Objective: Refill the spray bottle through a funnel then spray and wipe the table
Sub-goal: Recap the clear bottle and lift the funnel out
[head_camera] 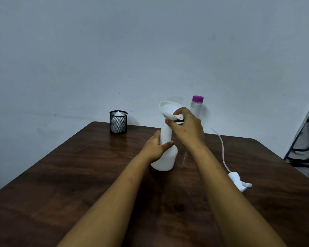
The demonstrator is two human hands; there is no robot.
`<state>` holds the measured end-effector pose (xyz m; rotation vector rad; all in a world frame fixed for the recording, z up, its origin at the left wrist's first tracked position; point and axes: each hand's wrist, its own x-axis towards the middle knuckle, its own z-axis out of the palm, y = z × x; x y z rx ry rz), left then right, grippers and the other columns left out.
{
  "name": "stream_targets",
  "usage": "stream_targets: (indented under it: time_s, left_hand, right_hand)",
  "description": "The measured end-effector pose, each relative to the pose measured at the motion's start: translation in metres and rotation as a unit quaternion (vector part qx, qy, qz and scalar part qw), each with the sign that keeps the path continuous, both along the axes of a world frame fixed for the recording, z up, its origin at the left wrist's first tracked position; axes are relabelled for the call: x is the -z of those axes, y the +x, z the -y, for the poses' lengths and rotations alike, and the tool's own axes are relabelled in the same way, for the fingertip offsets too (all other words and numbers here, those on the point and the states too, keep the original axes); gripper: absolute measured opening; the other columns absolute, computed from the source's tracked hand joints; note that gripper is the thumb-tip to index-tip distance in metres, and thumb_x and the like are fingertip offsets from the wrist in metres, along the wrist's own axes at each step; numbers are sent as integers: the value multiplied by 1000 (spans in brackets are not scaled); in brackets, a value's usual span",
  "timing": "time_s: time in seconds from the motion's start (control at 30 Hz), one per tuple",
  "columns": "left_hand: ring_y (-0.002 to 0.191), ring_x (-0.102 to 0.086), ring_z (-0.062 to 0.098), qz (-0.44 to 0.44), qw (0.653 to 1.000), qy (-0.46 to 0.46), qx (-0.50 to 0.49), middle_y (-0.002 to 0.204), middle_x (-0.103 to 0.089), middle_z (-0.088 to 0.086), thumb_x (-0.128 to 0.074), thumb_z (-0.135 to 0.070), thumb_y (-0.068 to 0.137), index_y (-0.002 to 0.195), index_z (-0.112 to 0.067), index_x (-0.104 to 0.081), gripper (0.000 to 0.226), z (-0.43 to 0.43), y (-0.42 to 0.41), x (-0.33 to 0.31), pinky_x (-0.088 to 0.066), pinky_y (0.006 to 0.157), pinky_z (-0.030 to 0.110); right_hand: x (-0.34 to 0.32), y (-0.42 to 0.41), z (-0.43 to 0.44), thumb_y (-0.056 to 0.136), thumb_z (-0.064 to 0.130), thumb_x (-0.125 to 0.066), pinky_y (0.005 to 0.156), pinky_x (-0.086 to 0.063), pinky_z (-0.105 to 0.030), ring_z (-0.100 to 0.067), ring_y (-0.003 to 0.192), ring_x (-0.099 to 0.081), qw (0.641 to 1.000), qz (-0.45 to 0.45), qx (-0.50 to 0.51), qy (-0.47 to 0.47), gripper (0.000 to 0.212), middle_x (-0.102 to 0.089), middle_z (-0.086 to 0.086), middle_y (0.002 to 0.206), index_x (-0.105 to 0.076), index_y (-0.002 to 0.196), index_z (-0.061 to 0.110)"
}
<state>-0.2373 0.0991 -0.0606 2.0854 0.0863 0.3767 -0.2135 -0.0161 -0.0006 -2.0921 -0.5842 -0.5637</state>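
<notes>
A white spray bottle body (165, 158) stands on the dark wooden table (78, 175), its sprayer off. My left hand (156, 146) grips it around the narrow upper part. A white funnel (169, 108) sits tilted at the bottle's neck, and my right hand (186, 126) holds it by its rim and tab. The white trigger sprayer head (239, 181) with its long dip tube lies on the table to the right. Behind my right hand stands a clear water bottle (196, 106) with a purple cap, closed.
A black mesh cup (118, 122) holding a white cloth or paper stands at the table's far left edge. The table butts against a pale wall. A dark metal frame (307, 139) leans at the far right, beyond the table's edge.
</notes>
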Motion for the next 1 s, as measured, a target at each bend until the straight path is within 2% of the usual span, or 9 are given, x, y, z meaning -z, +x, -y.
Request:
stream_targets:
  time_s: [0.1,0.2,0.5,0.63,0.7,0.8,0.87,0.93,1.0]
  left_hand:
    - [119,-50,23,-3,1000,-11,-14,133,-51,6,-63,-38,86,134,-16,-39,59,-4,2,-6,-44,97,39]
    - [113,-52,17,18,998,-49,-20,128,-55,2,-68,-32,83,131,-18,-43,56,-5,1,-14,-44,89,31]
    - [110,-54,18,106,986,-124,-33,119,-59,0,-71,-20,82,120,-24,-50,43,-7,0,-36,-46,91,34]
    - [108,-60,23,204,960,-187,-31,110,-65,9,-67,-12,85,111,-20,-57,29,-3,-3,-51,-50,90,29]
    - [96,-63,17,242,950,-196,-33,104,-67,9,-66,-10,85,110,-13,-60,25,1,-4,-60,-50,79,17]
    - [78,-61,12,282,935,-209,-57,86,-67,3,-67,-8,84,97,-13,-63,14,7,-4,-70,-48,69,16]
    - [73,-60,8,298,934,-173,-97,80,-66,-4,-68,-12,83,90,-19,-64,11,8,-2,-76,-46,65,13]
    - [71,-59,1,298,940,-104,-126,78,-64,-11,-68,-18,83,89,-23,-64,9,9,-1,-80,-44,63,9]
    - [71,-58,-5,294,943,-55,-146,77,-63,-14,-68,-21,83,89,-23,-64,8,11,1,-83,-42,61,6]
  right_hand:
    - [-1,0,2,85,44,-64,74,-52,-31,-18,89,-64,999,15,21,20,34,-67,2,106,-56,109,22]
    - [1,1,1,83,48,-64,81,-54,-40,-19,95,-64,1000,-19,-5,-25,37,-68,2,105,-56,109,24]
    - [-7,-4,3,85,55,-58,80,-53,-38,-15,89,-63,996,-25,-6,90,41,-61,10,91,-55,113,24]
    - [-19,-1,4,87,55,-57,73,-56,-34,-16,80,-69,966,-117,-91,213,29,-70,0,84,-58,94,27]
    - [-25,-4,5,90,55,-52,61,-51,-22,-14,77,-69,936,-204,-141,249,34,-71,-6,92,-57,104,24]
    - [-27,-5,8,92,59,-42,66,-49,-26,-18,75,-68,902,-293,-169,267,42,-71,-8,93,-48,117,25]
    - [-24,-4,8,94,57,-39,66,-46,-28,-22,80,-66,923,-252,-124,264,46,-67,-9,98,-37,127,25]
    - [-19,0,10,94,49,-45,73,-44,-30,-27,97,-62,976,-99,-30,189,50,-59,-6,113,-30,134,24]
    - [-16,2,14,90,40,-55,80,-43,-35,-29,111,-53,994,63,53,72,55,-49,-5,127,-32,137,25]
